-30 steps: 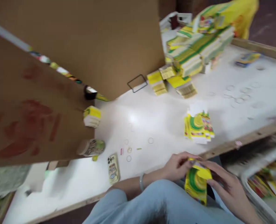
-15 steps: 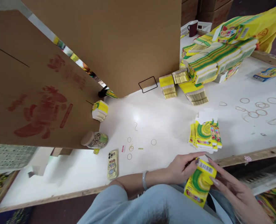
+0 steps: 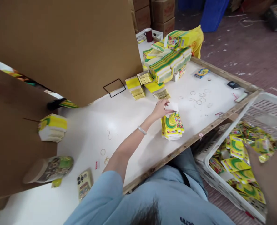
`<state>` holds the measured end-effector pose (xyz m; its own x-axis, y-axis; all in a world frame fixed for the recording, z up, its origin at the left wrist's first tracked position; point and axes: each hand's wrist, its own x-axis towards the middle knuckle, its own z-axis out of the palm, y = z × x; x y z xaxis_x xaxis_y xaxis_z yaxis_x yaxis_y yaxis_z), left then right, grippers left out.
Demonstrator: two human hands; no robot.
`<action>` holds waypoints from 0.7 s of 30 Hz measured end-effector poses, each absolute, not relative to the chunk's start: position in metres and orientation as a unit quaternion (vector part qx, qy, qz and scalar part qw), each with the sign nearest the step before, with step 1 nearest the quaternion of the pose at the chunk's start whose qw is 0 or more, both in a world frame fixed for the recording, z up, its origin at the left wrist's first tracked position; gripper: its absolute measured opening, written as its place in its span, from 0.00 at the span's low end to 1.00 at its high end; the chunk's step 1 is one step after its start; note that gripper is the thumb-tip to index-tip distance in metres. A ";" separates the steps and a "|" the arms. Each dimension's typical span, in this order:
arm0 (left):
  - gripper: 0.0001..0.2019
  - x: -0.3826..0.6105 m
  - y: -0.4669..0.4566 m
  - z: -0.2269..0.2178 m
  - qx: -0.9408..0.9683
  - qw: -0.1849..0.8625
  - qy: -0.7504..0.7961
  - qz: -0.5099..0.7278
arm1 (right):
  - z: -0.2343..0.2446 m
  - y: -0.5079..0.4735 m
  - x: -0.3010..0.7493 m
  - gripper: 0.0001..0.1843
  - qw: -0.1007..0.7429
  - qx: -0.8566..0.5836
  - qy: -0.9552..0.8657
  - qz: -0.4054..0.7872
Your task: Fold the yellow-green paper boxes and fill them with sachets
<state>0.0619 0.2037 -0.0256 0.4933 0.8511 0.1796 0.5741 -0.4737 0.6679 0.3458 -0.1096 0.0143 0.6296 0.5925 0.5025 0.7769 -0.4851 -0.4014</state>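
Note:
My left hand (image 3: 162,109) reaches across the white table (image 3: 119,118) to a small stack of flat yellow-and-green cartons (image 3: 172,126) near the front edge. Its fingers pinch the white flap of the top carton. My right hand (image 3: 271,178) hangs blurred and dark at the lower right, over a white plastic basket (image 3: 258,106) filled with folded yellow-green boxes (image 3: 237,156). Its fingers are smeared and I cannot see anything in it.
Large brown cardboard sheets (image 3: 65,47) stand at the left and back. A big pile of bundled flat cartons (image 3: 166,62) sits at the far side. Loose rubber bands (image 3: 199,97), a phone (image 3: 84,184), a jar on its side (image 3: 49,168) and a small carton bundle (image 3: 52,127) lie about.
Both hands held a yellow-green box at my lap; now neither does. My left hand has reached out to the carton stack, my right has swung over the basket. The view turned right.

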 end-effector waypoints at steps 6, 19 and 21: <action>0.09 0.055 0.220 -0.013 0.842 0.249 0.390 0.276 | 0.000 -0.053 0.296 0.37 0.398 -0.732 -0.551 -0.036; 0.19 0.036 0.083 0.077 0.772 0.290 0.302 0.478 | 0.019 0.026 0.171 0.22 0.582 -0.568 -0.581 0.025; 0.26 0.036 0.068 0.069 0.758 0.347 0.267 0.484 | 0.019 0.015 0.172 0.21 0.588 -0.567 -0.575 0.037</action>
<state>0.0361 0.0681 0.0686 0.3901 0.7396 0.5485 0.0693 -0.6176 0.7834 0.1722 0.0152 0.0187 0.3351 0.6962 0.6349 0.6083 0.3547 -0.7100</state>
